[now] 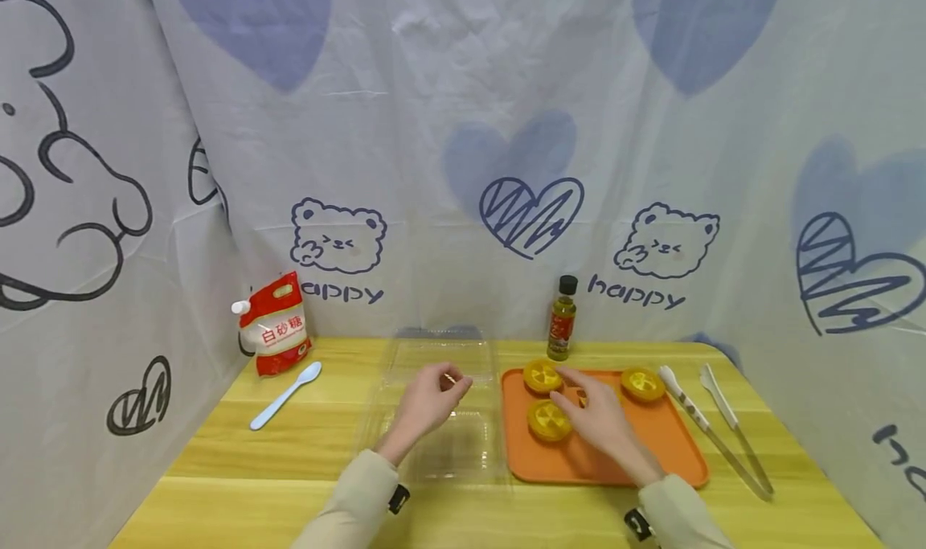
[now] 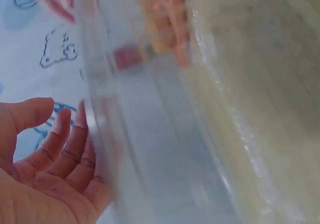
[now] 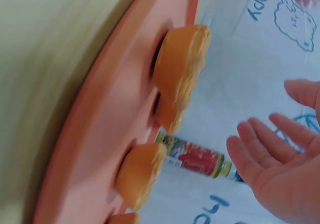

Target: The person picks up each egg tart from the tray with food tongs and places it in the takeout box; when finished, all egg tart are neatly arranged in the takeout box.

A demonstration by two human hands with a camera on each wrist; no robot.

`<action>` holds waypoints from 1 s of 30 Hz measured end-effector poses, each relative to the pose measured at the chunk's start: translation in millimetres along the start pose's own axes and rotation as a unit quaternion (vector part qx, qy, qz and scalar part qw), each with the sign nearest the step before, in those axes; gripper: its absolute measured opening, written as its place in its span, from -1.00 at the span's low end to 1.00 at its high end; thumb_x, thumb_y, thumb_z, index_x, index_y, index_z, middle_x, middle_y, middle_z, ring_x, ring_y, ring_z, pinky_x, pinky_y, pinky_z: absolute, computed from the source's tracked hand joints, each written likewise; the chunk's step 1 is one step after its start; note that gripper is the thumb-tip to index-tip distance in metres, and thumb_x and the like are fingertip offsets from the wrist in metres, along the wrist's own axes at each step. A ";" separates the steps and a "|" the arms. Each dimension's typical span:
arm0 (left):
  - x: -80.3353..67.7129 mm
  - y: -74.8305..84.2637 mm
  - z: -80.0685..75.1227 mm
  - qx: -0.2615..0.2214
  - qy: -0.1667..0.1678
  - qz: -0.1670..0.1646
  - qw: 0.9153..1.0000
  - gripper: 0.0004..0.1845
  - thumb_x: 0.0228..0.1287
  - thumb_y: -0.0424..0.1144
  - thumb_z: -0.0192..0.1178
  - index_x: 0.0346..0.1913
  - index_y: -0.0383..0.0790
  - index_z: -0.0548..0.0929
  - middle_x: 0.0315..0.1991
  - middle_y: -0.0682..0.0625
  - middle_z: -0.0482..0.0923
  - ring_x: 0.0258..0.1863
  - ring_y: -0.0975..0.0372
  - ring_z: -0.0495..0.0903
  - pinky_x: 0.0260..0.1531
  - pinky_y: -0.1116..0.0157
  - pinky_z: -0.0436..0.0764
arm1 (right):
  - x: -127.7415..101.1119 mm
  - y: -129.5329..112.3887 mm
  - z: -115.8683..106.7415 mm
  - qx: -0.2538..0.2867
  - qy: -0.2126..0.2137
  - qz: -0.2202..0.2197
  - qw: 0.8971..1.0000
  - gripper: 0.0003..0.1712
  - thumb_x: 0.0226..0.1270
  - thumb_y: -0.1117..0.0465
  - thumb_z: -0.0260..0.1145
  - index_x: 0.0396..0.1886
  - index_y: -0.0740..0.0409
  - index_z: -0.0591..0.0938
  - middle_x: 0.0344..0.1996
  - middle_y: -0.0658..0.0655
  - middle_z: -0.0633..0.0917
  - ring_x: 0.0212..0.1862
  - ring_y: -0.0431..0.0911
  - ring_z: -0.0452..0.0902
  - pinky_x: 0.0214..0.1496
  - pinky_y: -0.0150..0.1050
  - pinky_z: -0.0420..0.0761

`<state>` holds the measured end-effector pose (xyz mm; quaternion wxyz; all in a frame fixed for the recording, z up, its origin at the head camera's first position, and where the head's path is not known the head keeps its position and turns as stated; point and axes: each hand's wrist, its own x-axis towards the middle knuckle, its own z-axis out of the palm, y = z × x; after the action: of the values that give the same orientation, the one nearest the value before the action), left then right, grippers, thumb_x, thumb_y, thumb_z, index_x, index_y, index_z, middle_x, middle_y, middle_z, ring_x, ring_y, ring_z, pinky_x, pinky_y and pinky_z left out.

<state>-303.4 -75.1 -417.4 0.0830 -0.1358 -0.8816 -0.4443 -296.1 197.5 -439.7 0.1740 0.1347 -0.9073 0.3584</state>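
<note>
Sleeves of pale cloth come into my view at the near table edge, one on each arm. My left hand (image 1: 427, 402) hovers over the clear plastic box (image 1: 441, 420), fingers loosely curled with thumb and fingertips close together; my left wrist view shows the palm relaxed beside the box wall, holding nothing. My right hand (image 1: 600, 420) lies spread over the orange tray (image 1: 680, 452), fingers straight, just beside the nearest tart (image 1: 548, 420); I cannot tell whether it touches it. Two more tarts (image 1: 542, 376) sit at the tray's far side. Right of the tray lie tongs (image 1: 712, 428). Farther back stand a small bottle (image 1: 562, 318), a blue spoon (image 1: 285, 395) and a red sugar bag (image 1: 276, 324).
</note>
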 end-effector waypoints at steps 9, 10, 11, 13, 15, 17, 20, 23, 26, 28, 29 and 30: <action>-11.8 -28.6 -33.2 -0.137 -0.045 -0.062 0.988 -0.80 0.21 -0.19 0.16 -0.28 -0.29 0.59 -0.48 -0.15 0.60 -0.53 0.11 0.59 -0.50 0.15 0.58 | -10.6 34.0 -24.2 0.103 -0.078 0.041 0.991 -0.66 0.19 0.17 0.27 0.00 0.00 0.58 -0.12 0.02 0.64 -0.11 -0.11 0.54 -0.10 -0.23 0.54; -13.3 -31.7 -36.0 -0.147 -0.053 -0.068 0.985 -0.80 0.21 -0.19 0.16 -0.26 -0.29 0.59 -0.46 -0.17 0.60 -0.51 0.11 0.59 -0.49 0.14 0.59 | -11.8 38.1 -28.1 0.120 -0.093 0.050 0.987 -0.66 0.20 0.19 0.26 0.00 0.01 0.58 -0.11 0.04 0.64 -0.10 -0.08 0.53 -0.09 -0.23 0.54; -14.2 -35.5 -38.7 -0.155 -0.060 -0.071 0.983 -0.80 0.21 -0.19 0.16 -0.25 -0.28 0.59 -0.44 -0.17 0.60 -0.50 0.11 0.59 -0.48 0.15 0.59 | -13.2 41.9 -31.9 0.139 -0.107 0.061 0.983 -0.66 0.21 0.23 0.25 0.01 0.03 0.57 -0.10 0.08 0.63 -0.07 -0.06 0.52 -0.07 -0.23 0.53; -15.2 -42.9 -43.9 -0.171 -0.069 -0.073 0.980 -0.81 0.21 -0.20 0.16 -0.23 -0.28 0.59 -0.42 -0.20 0.60 -0.49 0.09 0.59 -0.46 0.12 0.59 | -16.5 49.9 -38.5 0.172 -0.128 0.075 0.974 -0.64 0.22 0.28 0.23 0.04 0.09 0.55 -0.08 0.15 0.62 -0.04 0.01 0.51 -0.08 -0.22 0.54; -15.9 -49.5 -49.3 -0.184 -0.076 -0.073 0.977 -0.80 0.22 -0.20 0.15 -0.23 -0.28 0.59 -0.40 -0.20 0.60 -0.46 0.07 0.60 -0.45 0.13 0.59 | -19.8 57.3 -44.8 0.192 -0.143 0.101 0.966 -0.62 0.23 0.28 0.21 0.07 0.15 0.52 -0.06 0.22 0.60 -0.02 0.07 0.49 -0.09 -0.22 0.55; -16.5 -55.6 -54.6 -0.195 -0.079 -0.079 0.974 -0.79 0.22 -0.19 0.15 -0.21 -0.28 0.58 -0.40 -0.19 0.60 -0.46 0.06 0.59 -0.47 0.15 0.59 | -21.9 65.2 -50.2 0.203 -0.150 0.110 0.961 -0.60 0.24 0.29 0.20 0.10 0.22 0.50 -0.05 0.28 0.58 -0.01 0.12 0.48 -0.11 -0.17 0.57; -18.7 -63.2 -60.4 -0.206 -0.081 -0.090 0.971 -0.78 0.23 -0.19 0.15 -0.22 -0.31 0.57 -0.38 -0.23 0.60 -0.48 0.08 0.58 -0.51 0.20 0.58 | -25.0 77.5 -58.8 0.209 -0.152 0.103 0.960 -0.56 0.24 0.28 0.21 0.12 0.32 0.46 -0.05 0.34 0.56 -0.02 0.18 0.47 -0.15 -0.09 0.57; -20.4 -70.5 -65.0 -0.211 -0.073 -0.105 0.969 -0.77 0.21 -0.17 0.17 -0.23 -0.30 0.58 -0.39 -0.24 0.59 -0.53 0.12 0.55 -0.60 0.27 0.54 | -27.4 88.2 -68.6 0.208 -0.149 0.095 0.962 -0.54 0.23 0.27 0.22 0.10 0.38 0.45 -0.04 0.37 0.55 -0.04 0.17 0.49 -0.17 -0.07 0.58; -19.8 -77.8 -69.9 -0.212 -0.054 -0.112 0.969 -0.77 0.20 -0.16 0.17 -0.21 -0.28 0.60 -0.43 -0.21 0.60 -0.59 0.17 0.51 -0.67 0.33 0.46 | -30.9 97.8 -80.1 0.193 -0.152 0.087 0.965 -0.54 0.22 0.25 0.23 0.07 0.41 0.46 -0.05 0.37 0.56 -0.05 0.10 0.52 -0.15 -0.20 0.58; -19.3 -82.6 -73.9 -0.212 -0.036 -0.116 0.970 -0.77 0.20 -0.17 0.18 -0.18 -0.26 0.62 -0.46 -0.19 0.59 -0.64 0.21 0.46 -0.71 0.37 0.41 | -34.2 104.8 -88.0 0.184 -0.154 0.084 0.967 -0.55 0.21 0.24 0.24 0.04 0.42 0.47 -0.06 0.37 0.56 -0.05 0.06 0.52 -0.14 -0.31 0.55; -19.3 -85.2 -76.1 -0.211 -0.027 -0.118 0.970 -0.77 0.19 -0.19 0.18 -0.17 -0.27 0.62 -0.48 -0.19 0.59 -0.66 0.22 0.44 -0.73 0.39 0.38 | -36.2 108.3 -91.5 0.181 -0.154 0.089 0.967 -0.55 0.20 0.23 0.25 0.03 0.41 0.48 -0.06 0.36 0.57 -0.06 0.02 0.53 -0.13 -0.36 0.53; -19.2 -88.5 -78.1 -0.211 -0.019 -0.122 0.970 -0.78 0.19 -0.21 0.18 -0.17 -0.28 0.62 -0.49 -0.19 0.58 -0.68 0.24 0.41 -0.75 0.40 0.35 | -38.5 111.7 -94.8 0.173 -0.156 0.089 0.968 -0.55 0.20 0.23 0.26 0.03 0.41 0.48 -0.06 0.36 0.57 -0.06 -0.01 0.53 -0.11 -0.41 0.51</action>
<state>-310.9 -191.5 -443.7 -0.0186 -0.0500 -0.7792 -0.6245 -281.8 347.1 -458.3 -0.0282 0.1362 -0.8556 0.4987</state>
